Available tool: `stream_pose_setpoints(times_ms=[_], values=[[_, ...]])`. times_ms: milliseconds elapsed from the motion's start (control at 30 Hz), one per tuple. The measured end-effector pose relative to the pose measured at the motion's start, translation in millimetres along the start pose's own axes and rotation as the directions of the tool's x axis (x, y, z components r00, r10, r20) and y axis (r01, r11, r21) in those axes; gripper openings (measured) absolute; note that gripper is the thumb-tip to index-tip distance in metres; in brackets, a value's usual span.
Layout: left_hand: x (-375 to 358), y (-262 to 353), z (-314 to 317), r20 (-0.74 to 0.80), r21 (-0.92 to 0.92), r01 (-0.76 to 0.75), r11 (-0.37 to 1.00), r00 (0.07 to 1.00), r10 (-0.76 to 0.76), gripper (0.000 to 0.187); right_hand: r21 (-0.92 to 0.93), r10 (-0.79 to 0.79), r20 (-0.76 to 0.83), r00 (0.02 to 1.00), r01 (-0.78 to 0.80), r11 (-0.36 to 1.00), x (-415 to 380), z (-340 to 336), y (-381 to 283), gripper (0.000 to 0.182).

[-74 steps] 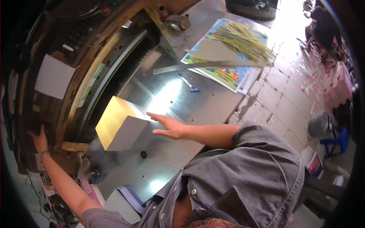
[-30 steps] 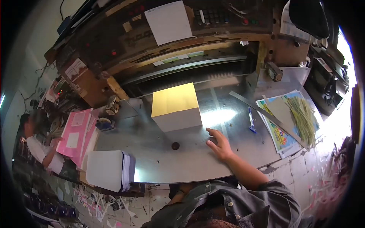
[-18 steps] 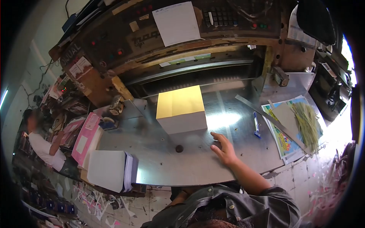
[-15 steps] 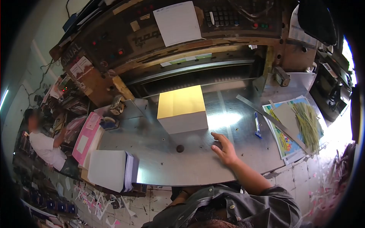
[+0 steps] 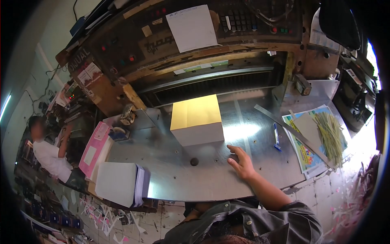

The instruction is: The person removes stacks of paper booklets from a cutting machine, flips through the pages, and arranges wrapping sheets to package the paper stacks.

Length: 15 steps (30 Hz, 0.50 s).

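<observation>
Right hand [image 5: 243, 164]: fingers spread, thumb apart from index, pinching nothing; palm side turned toward the stack [image 5: 197, 120]. Fingertips near the stack's front right corner, apart from it. Contact with the table [image 5: 215, 175]: cannot tell. Left hand: out of view, grip cannot be told.

Stack: upright block on the metal table, yellow top, pale sides, set in front of the machine's dark slot [image 5: 207, 87]. Its back edge lies nearer the slot than its front edge does; small gap or contact at the back, cannot tell. Table surface runs from the stack's front face past the round hole [image 5: 194, 162] to the curved front edge, and rightward to the pen [image 5: 277, 138].

Right side: metal strip [image 5: 284, 126] lies slantwise, its lower part across the prints [image 5: 302, 152]. Straw-like bundle [image 5: 328, 138] lies on the prints, which reach the table's right edge.

Left side: pale pile [image 5: 115, 183] at the front left edge; pink pile [image 5: 95, 152] behind it, tape dispenser [image 5: 118, 134] just beside. Beyond, a person in a white top [image 5: 53, 160].

Containers: dark boxes [image 5: 61, 219] at lower left, contents too dim to tell. Paper scraps [image 5: 105, 219] on the floor.
</observation>
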<state>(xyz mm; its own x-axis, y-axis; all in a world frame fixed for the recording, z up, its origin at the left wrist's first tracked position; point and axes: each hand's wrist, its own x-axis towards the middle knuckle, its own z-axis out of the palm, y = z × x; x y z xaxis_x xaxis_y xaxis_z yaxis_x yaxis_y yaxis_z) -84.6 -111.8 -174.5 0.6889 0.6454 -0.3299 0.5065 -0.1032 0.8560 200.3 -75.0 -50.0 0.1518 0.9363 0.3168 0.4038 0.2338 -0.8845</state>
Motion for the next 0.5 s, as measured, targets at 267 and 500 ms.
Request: stream_pose_setpoints(times_ms=[267, 500], values=[[-2.3, -1.9, -0.8, 0.010, -0.005, 0.013, 1.000, 1.000, -0.013, 0.034, -0.012, -0.002, 0.006, 1.000, 0.002, 1.000, 0.0, -1.0, -3.1, 0.057], [-8.5, -2.6, -1.9, 0.022, -0.002, 0.016, 1.000, 1.000, -0.016, 0.035, -0.016, -0.009, -0.008, 1.000, 0.009, 1.000, -1.1, -0.6, -3.3, 0.057]])
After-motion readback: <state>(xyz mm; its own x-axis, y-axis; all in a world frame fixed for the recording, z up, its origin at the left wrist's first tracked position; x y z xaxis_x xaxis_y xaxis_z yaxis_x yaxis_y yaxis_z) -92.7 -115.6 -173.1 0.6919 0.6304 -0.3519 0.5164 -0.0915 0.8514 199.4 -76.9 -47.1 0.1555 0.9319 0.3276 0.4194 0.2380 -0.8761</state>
